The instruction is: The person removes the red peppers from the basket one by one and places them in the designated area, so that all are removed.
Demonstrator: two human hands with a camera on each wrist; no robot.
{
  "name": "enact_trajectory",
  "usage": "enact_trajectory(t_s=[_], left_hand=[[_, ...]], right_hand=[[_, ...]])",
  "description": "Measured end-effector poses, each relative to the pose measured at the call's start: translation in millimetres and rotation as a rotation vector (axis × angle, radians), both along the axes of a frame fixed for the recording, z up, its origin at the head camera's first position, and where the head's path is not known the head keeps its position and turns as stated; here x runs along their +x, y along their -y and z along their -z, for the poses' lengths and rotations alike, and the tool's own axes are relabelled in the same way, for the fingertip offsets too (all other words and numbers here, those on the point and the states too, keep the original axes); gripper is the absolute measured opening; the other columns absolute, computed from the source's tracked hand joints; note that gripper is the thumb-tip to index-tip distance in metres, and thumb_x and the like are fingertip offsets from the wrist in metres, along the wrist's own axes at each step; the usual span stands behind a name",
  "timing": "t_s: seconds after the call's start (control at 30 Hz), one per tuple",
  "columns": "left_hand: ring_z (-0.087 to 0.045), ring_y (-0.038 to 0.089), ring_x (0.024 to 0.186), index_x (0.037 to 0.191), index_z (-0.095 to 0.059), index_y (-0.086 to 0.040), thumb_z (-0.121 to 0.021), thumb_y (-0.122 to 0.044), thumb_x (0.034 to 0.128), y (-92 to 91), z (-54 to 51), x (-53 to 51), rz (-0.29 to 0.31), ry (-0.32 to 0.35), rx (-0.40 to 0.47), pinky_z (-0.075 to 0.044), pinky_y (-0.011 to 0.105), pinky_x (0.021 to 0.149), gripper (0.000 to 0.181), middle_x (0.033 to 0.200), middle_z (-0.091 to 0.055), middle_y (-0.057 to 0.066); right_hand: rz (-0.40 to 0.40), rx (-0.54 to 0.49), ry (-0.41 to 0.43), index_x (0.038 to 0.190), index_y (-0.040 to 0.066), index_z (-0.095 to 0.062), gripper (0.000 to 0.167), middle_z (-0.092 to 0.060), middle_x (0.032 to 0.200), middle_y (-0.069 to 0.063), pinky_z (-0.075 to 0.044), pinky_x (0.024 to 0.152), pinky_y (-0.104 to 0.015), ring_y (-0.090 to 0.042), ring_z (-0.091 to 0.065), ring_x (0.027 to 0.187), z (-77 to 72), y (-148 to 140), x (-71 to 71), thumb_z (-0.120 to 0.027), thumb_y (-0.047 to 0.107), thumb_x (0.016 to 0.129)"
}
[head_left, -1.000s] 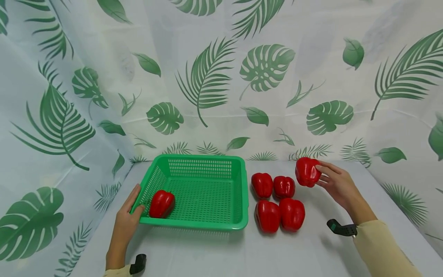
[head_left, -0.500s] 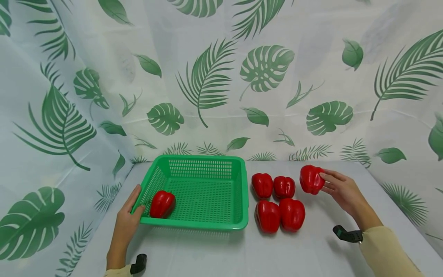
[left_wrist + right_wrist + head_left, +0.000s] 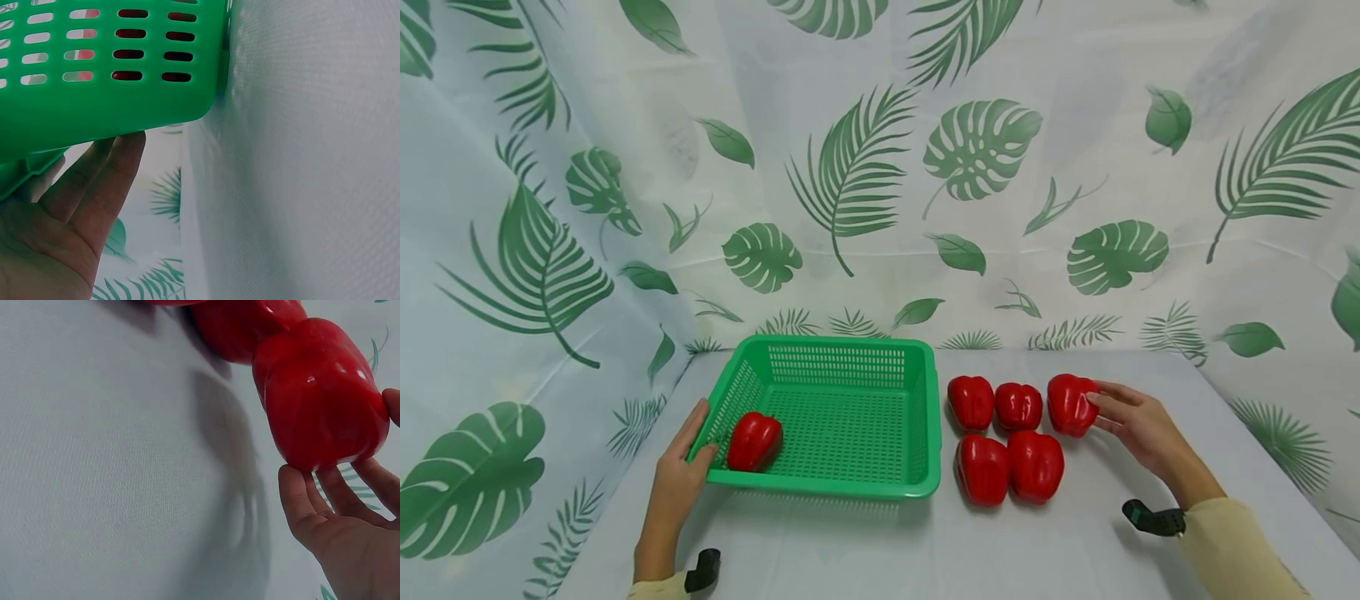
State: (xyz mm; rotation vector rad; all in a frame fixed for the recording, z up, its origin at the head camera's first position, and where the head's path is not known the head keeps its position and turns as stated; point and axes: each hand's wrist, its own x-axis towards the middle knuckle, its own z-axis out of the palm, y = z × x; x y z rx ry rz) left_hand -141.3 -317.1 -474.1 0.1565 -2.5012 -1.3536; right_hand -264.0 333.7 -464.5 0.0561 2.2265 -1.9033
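My left hand (image 3: 676,492) grips the left end of a green plastic basket (image 3: 820,485), thumb at the rim. In the left wrist view its fingertips touch the basket's slotted wall (image 3: 106,119). Inside the basket's near left corner lies one red bell pepper (image 3: 755,442). My right hand (image 3: 1138,425) holds another glossy red bell pepper (image 3: 1071,405) by its right side, with fingertips and thumb. In the right wrist view this pepper (image 3: 322,400) casts a shadow on the table and appears slightly above it. It is close beside a group of several red peppers (image 3: 1018,407).
The grouped peppers, including a near one (image 3: 1036,467), sit in two rows right of the basket. A white cloth covers the table (image 3: 970,550). Behind and to the left hangs a white curtain (image 3: 865,292) with green leaf prints.
My right hand first drew the held pepper slightly right, then lowered it towards the table beside the far row. The left hand and basket have stayed in place.
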Motion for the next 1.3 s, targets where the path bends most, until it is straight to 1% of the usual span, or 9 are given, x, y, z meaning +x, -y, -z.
enact_trajectory(t_s=[0.27, 0.4, 0.57, 0.97, 1.03, 1.1, 1.2, 1.23, 1.3], left_hand=[[-0.026, 0.033, 0.16, 0.168, -0.037, -0.01, -0.053, -0.013, 0.1079, -0.1, -0.7, 0.2, 0.0, -0.002, -0.002, -0.029, 0.062, 0.121, 0.063, 0.174, -0.031, 0.008], [-0.025, 0.032, 0.16, 0.168, -0.036, -0.01, -0.053, -0.013, 0.1084, 0.0, 0.5, -0.8, -0.002, 0.004, -0.002, -0.029, 0.062, 0.121, 0.062, 0.174, -0.03, 0.007], [-0.025, 0.033, 0.16, 0.168, -0.036, -0.011, -0.052, -0.013, 0.1086, 0.0, 1.9, -1.2, -0.003, 0.0, 0.001, -0.03, 0.062, 0.121, 0.062, 0.174, -0.03, 0.007], [-0.026, 0.032, 0.16, 0.168, -0.036, -0.01, -0.053, -0.012, 0.1079, -0.6, 0.9, 0.0, -0.012, 0.001, -0.005, -0.029, 0.06, 0.121, 0.063, 0.174, -0.031, 0.007], [-0.025, 0.031, 0.16, 0.168, -0.036, -0.01, -0.053, -0.012, 0.1079, -0.9, 0.4, 0.1, -0.011, 0.004, 0.0, -0.029, 0.06, 0.122, 0.063, 0.174, -0.03, 0.006], [-0.025, 0.031, 0.16, 0.168, -0.036, -0.01, -0.053, -0.012, 0.108, -1.2, 0.2, 0.2, -0.009, 0.007, 0.003, -0.029, 0.06, 0.122, 0.063, 0.174, -0.03, 0.006], [-0.025, 0.031, 0.16, 0.168, -0.036, -0.01, -0.052, -0.012, 0.108, -1.2, 0.4, 0.4, -0.007, 0.005, 0.002, -0.029, 0.061, 0.121, 0.062, 0.174, -0.031, 0.007], [-0.026, 0.032, 0.16, 0.168, -0.036, -0.01, -0.052, -0.012, 0.108, -1.1, 0.5, 0.5, -0.007, 0.002, 0.0, -0.029, 0.061, 0.121, 0.062, 0.174, -0.031, 0.007], [-0.026, 0.033, 0.16, 0.168, -0.036, -0.009, -0.052, -0.012, 0.1077, -1.1, 0.4, 0.7, -0.009, 0.001, -0.006, -0.029, 0.061, 0.121, 0.062, 0.174, -0.031, 0.008]], right_hand=[[-0.022, 0.056, -0.002, 0.166, -0.007, -0.021, 0.085, -0.051, 0.136, 0.009, -0.058, 0.095, -0.031, 0.002, -0.061, 0.106, 5.6, 1, -0.4, -0.064, 0.038, 0.108], [-0.023, 0.073, -0.004, 0.166, -0.008, -0.021, 0.084, -0.049, 0.148, -0.009, -0.058, 0.095, -0.031, 0.003, -0.061, 0.106, 8.2, 2, 0.4, -0.063, 0.038, 0.109], [-0.019, 0.104, 0.0, 0.166, -0.008, -0.022, 0.086, -0.033, 0.163, -0.03, -0.058, 0.094, -0.029, 0.004, -0.058, 0.105, 12.8, 4, 1.6, -0.064, 0.041, 0.108], [-0.027, 0.108, -0.009, 0.167, -0.006, -0.019, 0.081, -0.024, 0.166, -0.034, -0.057, 0.091, -0.022, 0.005, -0.055, 0.106, 17.7, 0, -0.4, -0.058, 0.037, 0.111], [-0.028, 0.109, -0.006, 0.169, -0.003, -0.015, 0.082, -0.021, 0.169, -0.034, -0.055, 0.09, -0.02, -0.006, -0.055, 0.117, 17.2, 0, -0.8, -0.057, 0.038, 0.112], [-0.035, 0.112, -0.004, 0.171, 0.002, -0.009, 0.085, -0.015, 0.172, -0.033, -0.053, 0.103, -0.03, -0.026, -0.05, 0.137, 15.5, 0, -1.6, -0.055, 0.041, 0.112], [-0.042, 0.125, -0.006, 0.172, 0.01, 0.004, 0.092, 0.001, 0.175, -0.029, -0.036, 0.12, -0.054, -0.052, -0.014, 0.157, 11.9, 1, -2.7, -0.055, 0.045, 0.111], [-0.045, 0.131, -0.011, 0.172, 0.013, 0.009, 0.094, 0.006, 0.175, -0.027, -0.027, 0.121, -0.062, -0.055, -0.002, 0.158, 10.6, 2, -3.1, -0.055, 0.046, 0.11], [-0.049, 0.151, -0.024, 0.17, 0.017, 0.015, 0.098, 0.014, 0.175, -0.024, -0.015, 0.118, -0.075, -0.055, 0.007, 0.158, 7.9, 4, -3.6, -0.055, 0.048, 0.109]])
